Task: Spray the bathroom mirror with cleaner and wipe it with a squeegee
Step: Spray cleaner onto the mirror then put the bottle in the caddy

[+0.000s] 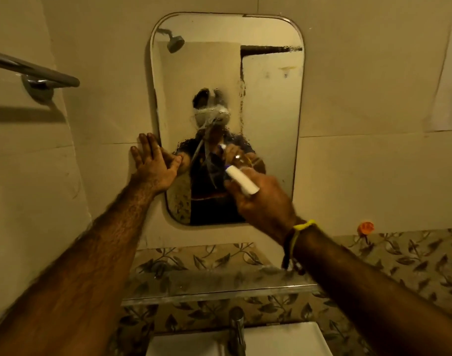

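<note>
So the left hand (153, 165) is spread flat on the wall by the mirror (268, 104), probably for balance, while the right hand (260, 199) grips the sprayer (241, 181) aimed at the glass.

A grey metal towel bar (32, 70) sticks out from the pale tiled wall (361, 104) on the left, high up. Lower down, a band of tiles with a leaf pattern (412, 258) runs across the wall, and a see-through glass shelf (214, 286) sits in front of it. Under the shelf a shiny tap (236, 330) stands at the back of a white sink (278, 340), a small orange thing (365, 228) sits on the wall to the right where the plain tiles meet the leafy ones, and a pale sheet (448, 73) hangs at the far right edge.
</note>
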